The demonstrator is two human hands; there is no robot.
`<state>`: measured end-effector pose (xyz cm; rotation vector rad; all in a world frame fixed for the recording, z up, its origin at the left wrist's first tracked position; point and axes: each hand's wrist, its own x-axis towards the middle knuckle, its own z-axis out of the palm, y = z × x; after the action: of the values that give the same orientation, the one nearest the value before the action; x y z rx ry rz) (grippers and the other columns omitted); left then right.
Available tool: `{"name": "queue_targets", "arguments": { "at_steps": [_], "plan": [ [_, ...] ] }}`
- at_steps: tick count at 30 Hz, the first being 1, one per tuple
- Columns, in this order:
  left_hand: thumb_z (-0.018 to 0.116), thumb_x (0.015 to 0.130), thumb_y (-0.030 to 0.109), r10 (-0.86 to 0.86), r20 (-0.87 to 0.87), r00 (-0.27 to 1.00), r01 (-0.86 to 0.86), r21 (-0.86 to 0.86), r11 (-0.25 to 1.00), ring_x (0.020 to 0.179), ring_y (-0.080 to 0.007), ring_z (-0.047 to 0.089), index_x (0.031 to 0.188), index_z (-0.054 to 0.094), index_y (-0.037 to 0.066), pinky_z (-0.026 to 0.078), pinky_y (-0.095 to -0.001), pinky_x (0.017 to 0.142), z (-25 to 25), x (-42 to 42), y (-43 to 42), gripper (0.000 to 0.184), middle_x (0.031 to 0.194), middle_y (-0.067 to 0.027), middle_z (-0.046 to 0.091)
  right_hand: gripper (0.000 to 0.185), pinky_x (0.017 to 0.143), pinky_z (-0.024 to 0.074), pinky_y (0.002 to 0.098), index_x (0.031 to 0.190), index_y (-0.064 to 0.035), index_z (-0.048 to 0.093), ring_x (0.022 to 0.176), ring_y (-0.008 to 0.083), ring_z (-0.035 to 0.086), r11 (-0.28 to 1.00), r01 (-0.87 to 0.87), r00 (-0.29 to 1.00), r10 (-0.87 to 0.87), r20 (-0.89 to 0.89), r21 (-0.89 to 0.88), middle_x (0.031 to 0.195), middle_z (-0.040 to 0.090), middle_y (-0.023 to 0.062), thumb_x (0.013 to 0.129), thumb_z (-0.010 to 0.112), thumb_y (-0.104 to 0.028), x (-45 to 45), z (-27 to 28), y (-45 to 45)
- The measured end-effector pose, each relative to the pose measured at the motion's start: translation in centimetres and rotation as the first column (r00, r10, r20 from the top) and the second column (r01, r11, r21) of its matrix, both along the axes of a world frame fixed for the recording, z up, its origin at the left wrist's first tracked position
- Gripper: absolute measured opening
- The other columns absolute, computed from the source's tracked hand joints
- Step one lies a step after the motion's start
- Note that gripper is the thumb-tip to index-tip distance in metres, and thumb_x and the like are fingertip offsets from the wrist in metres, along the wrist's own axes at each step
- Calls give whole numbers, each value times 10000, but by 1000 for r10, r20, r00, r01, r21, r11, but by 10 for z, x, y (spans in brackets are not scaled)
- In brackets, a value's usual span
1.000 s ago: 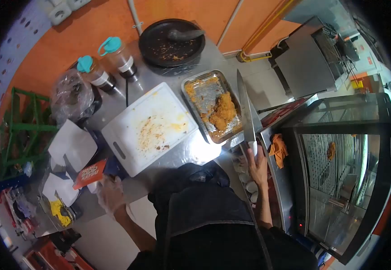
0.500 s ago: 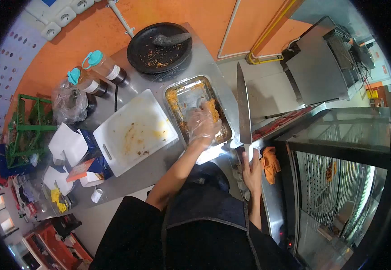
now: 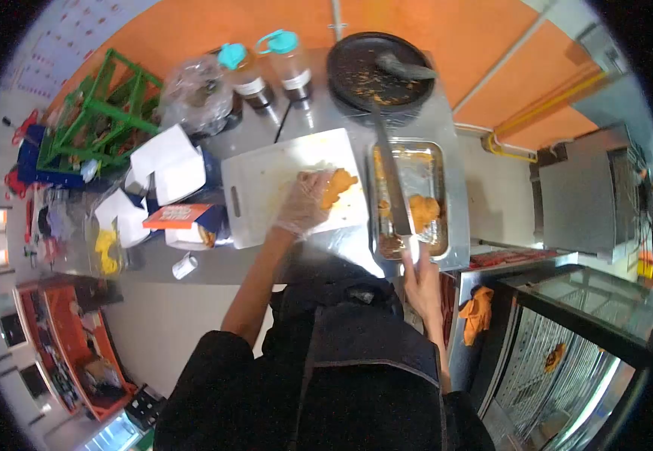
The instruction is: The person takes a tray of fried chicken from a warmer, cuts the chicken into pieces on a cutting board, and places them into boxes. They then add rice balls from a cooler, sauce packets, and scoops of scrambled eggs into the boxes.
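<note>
Breaded piece [image 3: 339,188] grasped on the cutting board [image 3: 255,169], knife [image 3: 392,177] held off the board's right side

In the head view, the breaded piece is seen on the right half of the cutting board, grasped from its left side by the left hand [image 3: 301,204] (a clear plastic glove is worn); how firmly it is gripped cannot be told. The visible part of the piece is slanted, its long axis set from the board's near left toward its far right.

The knife is held by its white handle [image 3: 411,246] in the right hand [image 3: 419,284], which is placed beyond the board's near right corner. From there the piece is found to the left and farther from the body; the left hand is the nearer one, in contact with it. The knife is pointed away from the body, its tip leaning slightly left, and is held over the metal tray [image 3: 420,173]; its height cannot be judged.

The tray is set just right of the board, with a second breaded piece [image 3: 422,214] in it. The board's left edge is closely neighboured by paper boxes [image 3: 178,177], its far right corner by a dark stone dish [image 3: 356,83]. Along its near edge, a strip of steel counter [image 3: 225,264] is shown.
</note>
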<state>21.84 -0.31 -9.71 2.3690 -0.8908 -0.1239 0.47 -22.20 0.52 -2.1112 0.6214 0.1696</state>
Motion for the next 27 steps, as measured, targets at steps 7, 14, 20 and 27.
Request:
{"name": "queue_targets", "arguments": {
  "at_steps": [7,14,20,27],
  "plan": [
    [762,820,214,116,60,992,-104,-170,980,1233,-327,510,1341,536,47,410,-417,1082,3,30,107,592,1359,-174,533,361,555,434,544,1281,-12,413,674,544,593,960,-262,962,268,55,-96,671,588,323,1034,497,-262,65,-57,109],
    [633,921,198,135,261,956,-19,-404,914,1003,-299,607,1008,661,65,493,-437,921,36,115,34,162,960,-139,638,355,561,402,595,1247,34,413,687,552,583,932,-300,954,293,-63,-203,667,580,349,1025,498,-230,81,-64,158],
    [584,900,229,-353,335,873,288,230,930,898,-266,623,824,639,103,500,-424,827,-2,155,13,157,834,-81,630,207,539,457,596,1071,-5,420,662,543,604,909,-285,957,284,-49,-304,649,597,323,1030,476,-199,88,-54,173],
    [574,891,233,-424,389,818,300,341,891,881,-254,633,817,645,109,507,-405,812,1,160,9,160,839,-76,650,183,493,416,568,1065,-13,417,635,537,601,906,-313,950,304,-75,-284,626,589,314,1029,483,-179,96,-45,170]
  ]
}}
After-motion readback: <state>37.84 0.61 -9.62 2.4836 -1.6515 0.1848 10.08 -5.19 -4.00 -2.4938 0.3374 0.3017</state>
